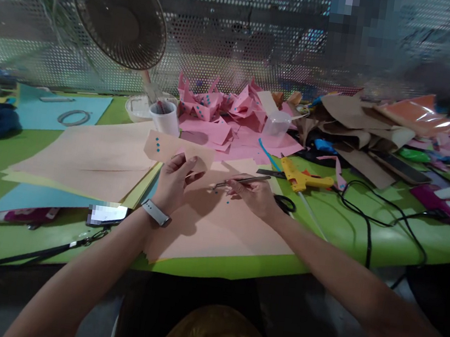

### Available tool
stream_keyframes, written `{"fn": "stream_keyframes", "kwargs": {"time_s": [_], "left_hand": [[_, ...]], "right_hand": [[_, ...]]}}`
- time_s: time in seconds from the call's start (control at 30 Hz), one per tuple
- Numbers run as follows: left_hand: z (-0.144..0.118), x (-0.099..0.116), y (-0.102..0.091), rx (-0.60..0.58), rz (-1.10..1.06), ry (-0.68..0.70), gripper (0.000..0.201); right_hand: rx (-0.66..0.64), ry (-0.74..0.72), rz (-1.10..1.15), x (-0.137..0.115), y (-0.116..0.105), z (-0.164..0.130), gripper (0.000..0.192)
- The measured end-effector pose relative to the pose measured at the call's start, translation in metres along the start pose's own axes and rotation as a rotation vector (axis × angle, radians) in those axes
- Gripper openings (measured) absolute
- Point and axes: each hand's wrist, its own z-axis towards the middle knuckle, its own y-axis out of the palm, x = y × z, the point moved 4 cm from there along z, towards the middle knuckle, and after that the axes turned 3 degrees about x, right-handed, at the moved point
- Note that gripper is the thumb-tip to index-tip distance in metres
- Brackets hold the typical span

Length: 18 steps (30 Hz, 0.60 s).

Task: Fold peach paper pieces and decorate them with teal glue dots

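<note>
In my left hand (177, 180), closed at its edge, is a folded pale pink paper piece (165, 148) with small blue dots near its left end. My right hand (252, 194) grips slim tweezers (250, 179), whose bent tip points left, just above a stack of peach paper sheets (216, 234). Two loose blue dots (227, 202) lie on the top sheet below the tip. Something small and pale shows under my right fingers, too blurred to name. Black-handled scissors (285, 203) lie partly hidden behind my right wrist.
A yellow glue gun (304, 176) and its black cable (370, 232) lie at right. Folded pink paper shapes (204, 102) stand behind, near a clear cup (278, 124). At left are a fan (119, 11), a white cup (165, 119), more paper sheets (81, 155) and a phone (113, 215).
</note>
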Motion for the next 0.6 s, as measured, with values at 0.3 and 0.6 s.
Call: {"fn": "stream_keyframes", "kwargs": {"time_s": [0.3,0.6], "left_hand": [[0.0004,-0.0006,0.0004,-0.006,0.011,0.003,0.026],[-0.0007,-0.0023,0.0016,0.019,-0.006,-0.026,0.026]], "right_hand": [[0.002,-0.064,-0.033,-0.0051,0.0027,-0.0018,0.049],[0.017,-0.032,0.002,-0.0007,0.002,0.0004,0.044]]}}
